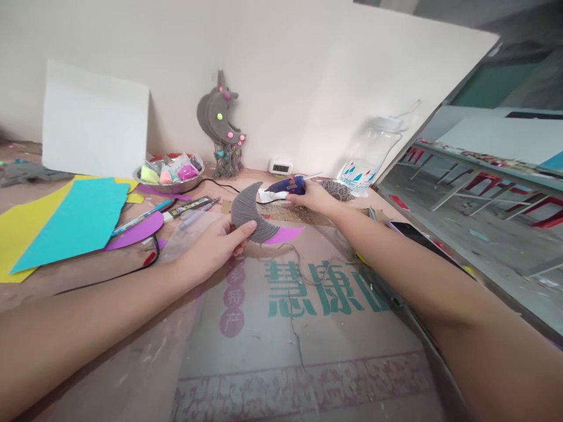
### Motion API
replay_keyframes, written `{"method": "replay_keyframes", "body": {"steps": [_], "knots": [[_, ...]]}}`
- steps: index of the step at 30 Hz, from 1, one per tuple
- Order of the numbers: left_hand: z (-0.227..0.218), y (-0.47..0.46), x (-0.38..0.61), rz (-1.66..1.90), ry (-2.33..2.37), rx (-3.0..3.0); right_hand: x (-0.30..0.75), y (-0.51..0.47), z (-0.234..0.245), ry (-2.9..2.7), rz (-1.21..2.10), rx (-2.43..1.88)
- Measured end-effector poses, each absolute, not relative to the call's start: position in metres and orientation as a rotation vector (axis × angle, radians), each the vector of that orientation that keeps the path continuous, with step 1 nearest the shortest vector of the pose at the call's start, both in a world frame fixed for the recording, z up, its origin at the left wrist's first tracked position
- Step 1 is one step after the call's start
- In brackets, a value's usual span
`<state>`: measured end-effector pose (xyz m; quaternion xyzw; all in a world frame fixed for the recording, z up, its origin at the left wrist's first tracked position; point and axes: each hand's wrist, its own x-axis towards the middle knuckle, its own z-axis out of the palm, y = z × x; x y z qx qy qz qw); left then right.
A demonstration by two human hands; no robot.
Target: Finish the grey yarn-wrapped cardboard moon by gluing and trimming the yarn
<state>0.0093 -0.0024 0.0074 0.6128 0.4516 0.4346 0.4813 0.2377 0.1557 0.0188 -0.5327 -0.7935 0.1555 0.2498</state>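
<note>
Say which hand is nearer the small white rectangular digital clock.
Right. The right hand sits close, front-right of the clock; the left hand is farther, nearer the camera and leftward.

The left arm (97, 316) is bare and comes up from the lower left to the moon (251, 212). The left hand (215, 243) pinches the moon at its left side. The left thumb (244, 231) lies flat on the front of the moon, and the other fingers curl behind and under it. The left wrist (178, 272) is almost straight. The right arm (409, 272) is bare too and reaches in from the lower right, ending to the right of the moon. There the right hand (319, 196) is closed in a grip, its thumb pointing toward the moon and its other fingers mostly hidden.
</note>
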Motion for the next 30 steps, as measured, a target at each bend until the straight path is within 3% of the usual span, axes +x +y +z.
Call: {"method": "replay_keyframes", "body": {"steps": [5,12,20,30], "knots": [[0.012,-0.004,0.011,1.046,1.111,1.456,0.231,0.164,0.011,-2.124,0.351,-1.489],[0.009,-0.002,0.01,1.063,1.113,1.478,0.233,0.158,0.029,-2.038,0.494,-1.426],[0.005,0.001,0.009,1.191,1.083,1.389,0.258,0.066,0.038,-1.851,0.501,-1.253],[0.003,0.002,0.009,1.193,0.975,1.305,0.247,0.002,0.017,-2.153,0.629,-1.077]]}}
